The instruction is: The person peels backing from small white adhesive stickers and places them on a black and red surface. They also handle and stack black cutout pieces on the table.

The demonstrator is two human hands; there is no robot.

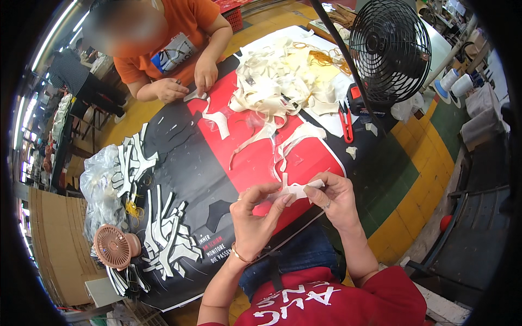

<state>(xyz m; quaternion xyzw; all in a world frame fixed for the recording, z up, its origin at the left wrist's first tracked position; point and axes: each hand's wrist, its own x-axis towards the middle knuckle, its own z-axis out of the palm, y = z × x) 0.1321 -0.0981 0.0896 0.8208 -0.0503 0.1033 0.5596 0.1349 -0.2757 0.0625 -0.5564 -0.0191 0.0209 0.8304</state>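
Overall, the counter (185, 157), topped in black and red, spreads out beneath a heap of cream fabric strips (272, 81), which serves as the landmark. Left of that heap, a co-worker (163, 54) in an orange shirt has both hands at a small white piece. To its right stands a black caged fan (387, 51). Well to the heap's left and nearer lies a clear plastic bag (100, 185); beside the bag, also left of the heap, is a pile of white dark-edged cutouts (129, 163), with a second pile (173, 239) nearer still. Beyond that second pile from the heap sits a pink fan (112, 246). Directly nearer than the heap are the left hand (255, 217) and the right hand (334, 200), fingers pinched on opposite ends of a white fabric piece (296, 190), raised over the red area. Just right of the heap lies a red-handled tool (346, 124).
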